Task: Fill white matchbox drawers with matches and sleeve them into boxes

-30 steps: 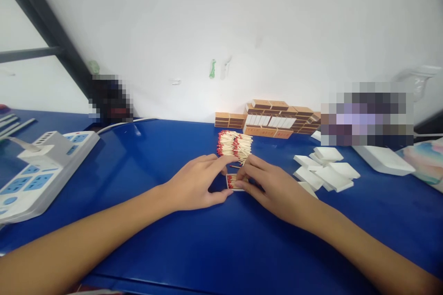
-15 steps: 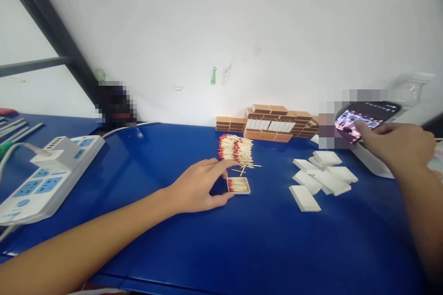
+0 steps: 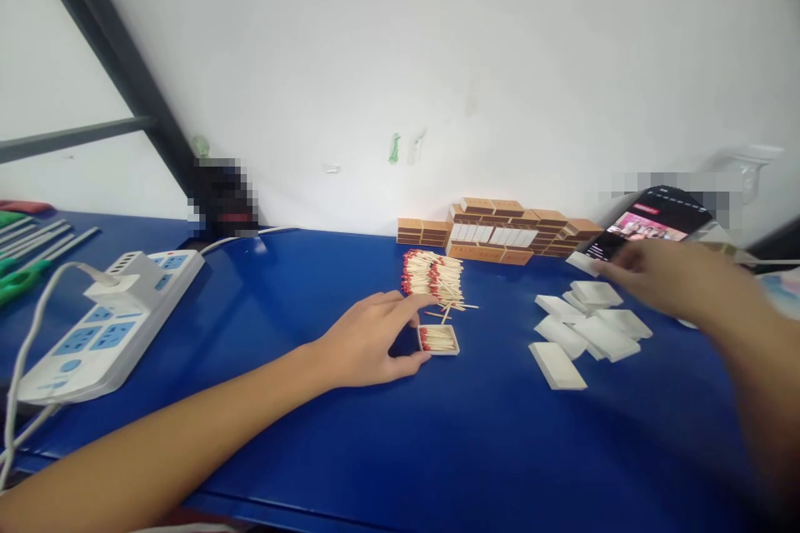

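Observation:
My left hand [image 3: 368,341] rests on the blue table [image 3: 437,450], its thumb and forefinger pinching the left side of a small white matchbox tray [image 3: 438,339] filled with red-tipped matches. Just behind the tray lies a pile of loose matches [image 3: 434,276]. My right hand [image 3: 675,279] hovers blurred at the right, above several empty white trays [image 3: 587,325] and just in front of a lit phone [image 3: 650,221]. Its fingers are smeared by motion.
Brown matchboxes [image 3: 500,229] are stacked against the white wall. A white power strip [image 3: 106,316] with a plugged cable lies at the left, with green-handled tools [image 3: 25,254] beyond it. A dark metal frame stands at the far left.
My right hand left the match tray, reached to the phone at the right, and now has drawn slightly back over the white trays. My left hand stays on the tray.

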A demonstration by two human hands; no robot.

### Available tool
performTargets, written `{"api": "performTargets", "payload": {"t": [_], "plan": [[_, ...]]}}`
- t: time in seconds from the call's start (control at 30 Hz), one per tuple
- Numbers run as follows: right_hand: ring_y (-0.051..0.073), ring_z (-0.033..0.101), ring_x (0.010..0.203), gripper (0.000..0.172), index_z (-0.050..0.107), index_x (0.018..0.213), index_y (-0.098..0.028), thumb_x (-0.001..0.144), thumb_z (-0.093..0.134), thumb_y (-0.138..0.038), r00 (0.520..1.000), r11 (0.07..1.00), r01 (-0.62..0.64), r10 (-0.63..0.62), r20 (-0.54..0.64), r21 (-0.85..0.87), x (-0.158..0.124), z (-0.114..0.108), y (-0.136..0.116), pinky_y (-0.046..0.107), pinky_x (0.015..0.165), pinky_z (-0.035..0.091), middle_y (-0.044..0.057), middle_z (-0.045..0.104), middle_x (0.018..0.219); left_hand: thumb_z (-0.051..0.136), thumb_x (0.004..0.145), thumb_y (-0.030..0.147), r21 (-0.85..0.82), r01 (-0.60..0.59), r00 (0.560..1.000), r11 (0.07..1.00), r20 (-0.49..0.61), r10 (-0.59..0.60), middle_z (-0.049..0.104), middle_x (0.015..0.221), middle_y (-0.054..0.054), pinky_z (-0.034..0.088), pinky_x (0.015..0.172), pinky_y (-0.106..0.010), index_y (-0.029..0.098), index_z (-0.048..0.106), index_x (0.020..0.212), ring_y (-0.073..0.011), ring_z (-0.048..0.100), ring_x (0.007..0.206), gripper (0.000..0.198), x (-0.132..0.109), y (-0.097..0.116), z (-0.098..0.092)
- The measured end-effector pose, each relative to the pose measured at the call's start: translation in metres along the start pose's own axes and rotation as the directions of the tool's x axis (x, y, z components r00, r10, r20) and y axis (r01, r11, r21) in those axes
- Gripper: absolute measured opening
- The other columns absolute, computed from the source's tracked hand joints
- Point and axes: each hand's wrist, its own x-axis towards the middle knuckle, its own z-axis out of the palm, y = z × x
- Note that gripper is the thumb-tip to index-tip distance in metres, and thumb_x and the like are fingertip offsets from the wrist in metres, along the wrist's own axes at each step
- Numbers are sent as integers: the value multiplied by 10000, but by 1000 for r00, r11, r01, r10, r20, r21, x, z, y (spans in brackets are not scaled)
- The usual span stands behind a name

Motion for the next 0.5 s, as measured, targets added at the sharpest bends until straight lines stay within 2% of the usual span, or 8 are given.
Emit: {"api": "performTargets", "payload": {"t": [0.03, 0.07, 0.1, 0.13, 0.2, 0.27, 0.33, 0.5], "plan": [[168, 410, 423, 403, 599, 614, -267, 918, 714, -506, 997, 994, -72, 74, 23, -79, 4, 9, -26, 349, 475, 314, 26, 522, 473, 702, 935, 388, 0, -1, 1000, 1000, -1, 1, 731, 1101, -44, 562, 1013, -483, 232, 440, 1499, -259, 692, 1064, 642, 0, 0, 0], [184, 520, 500, 339, 672, 732, -256, 956, 678, -510, 995, 995, -62, 67, 72, -75, 8, 20, -53, 343, 507, 372, 47, 644, 610, 702, 934, 386, 1, 0, 1000, 1000, 1, 0, 731, 1099, -44, 566, 1004, -480, 232, 440, 1498, -258, 692, 1057, 640, 0, -1, 0], [189, 570, 563, 318, 687, 799, -256, 979, 650, -515, 993, 998, -32, 38, 116, -51, 10, 32, -78, 339, 541, 406, 41, 679, 684, 702, 933, 383, 4, 1, 1000, 1000, 3, -1, 731, 1099, -44, 569, 995, -478, 233, 439, 1497, -258, 692, 1049, 640, 0, -1, -1], [194, 604, 630, 280, 686, 859, -251, 994, 639, -491, 978, 1000, 12, -14, 208, 10, 10, 44, -100, 338, 582, 436, 38, 693, 743, 703, 933, 382, 6, 1, 1000, 1000, 0, -1, 730, 1100, -44, 571, 989, -476, 234, 437, 1497, -258, 691, 1046, 640, 1, 0, -1], [188, 627, 727, 196, 678, 928, -244, 1015, 625, -412, 949, 987, 85, -121, 291, 134, 8, 64, -130, 327, 656, 471, 32, 697, 840, 701, 934, 380, 9, -5, 1000, 1000, -6, 5, 731, 1106, -46, 570, 988, -475, 235, 426, 1503, -259, 691, 1046, 649, 1, 0, -1], [196, 636, 804, 151, 672, 966, -238, 1029, 602, -356, 934, 976, 129, -180, 310, 178, 2, 78, -141, 326, 700, 476, 41, 686, 914, 700, 933, 380, 10, -18, 1000, 1000, -10, 18, 735, 1105, -48, 571, 985, -475, 226, 419, 1505, -259, 692, 1035, 655, 1, 1, 0], [200, 637, 836, 141, 670, 974, -234, 1038, 579, -320, 925, 968, 143, -205, 319, 208, -3, 86, -138, 325, 715, 477, 47, 672, 945, 704, 929, 385, 11, -21, 1000, 1000, -4, 21, 738, 1102, -51, 575, 971, -473, 217, 423, 1497, -260, 693, 1021, 655, 1, 2, 1], [185, 610, 760, 187, 639, 891, -233, 1038, 578, -332, 920, 959, 107, -196, 338, 264, -6, 91, -128, 308, 677, 469, 27, 634, 874, 702, 927, 385, 12, -11, 1000, 1000, 1, 11, 738, 1109, -51, 580, 946, -458, 235, 429, 1488, -259, 697, 1013, 642, 0, 2, 2]]}}
